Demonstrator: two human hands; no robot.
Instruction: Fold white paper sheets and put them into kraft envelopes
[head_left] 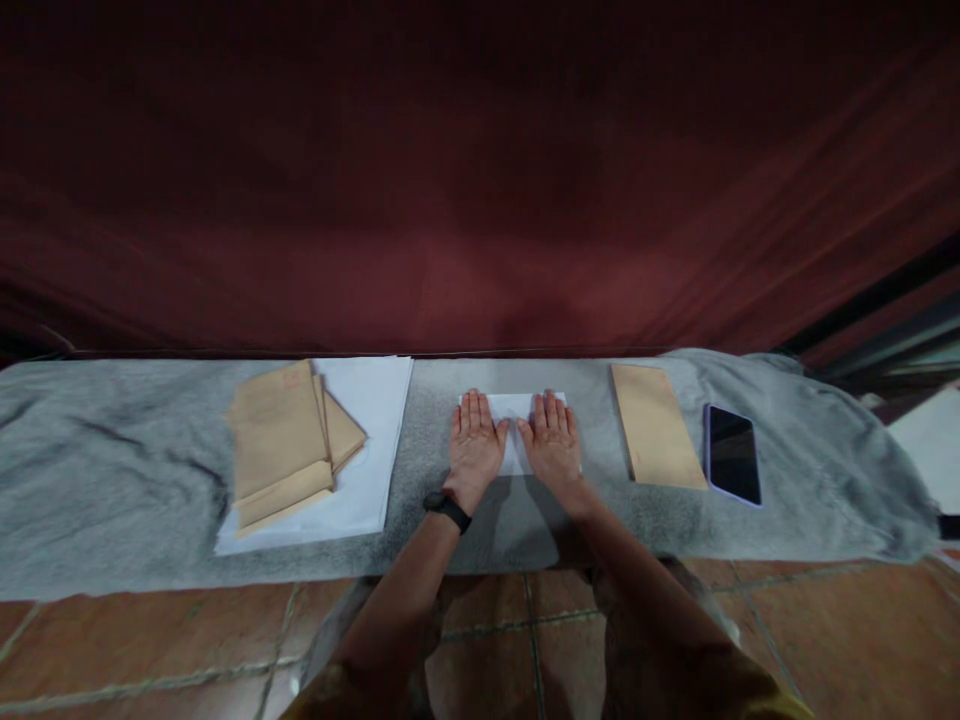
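A small white sheet of paper [516,455], apparently folded, lies flat on the grey cloth in front of me. My left hand [478,445] presses flat on its left side, fingers stretched forward. On its right side my right hand [551,440] rests the same way, palm down. Both thumbs point toward each other with a gap between them, and the hands cover much of the paper. A dark watch [448,510] is on my left wrist.
On the left, several brown envelopes [281,435] lie on a stack of white paper [379,440]. To the right are a brown envelope [660,425] and a phone [733,455] with a purple edge. Grey cloth [142,480] covers the narrow surface; a dark red curtain [450,220] hangs behind.
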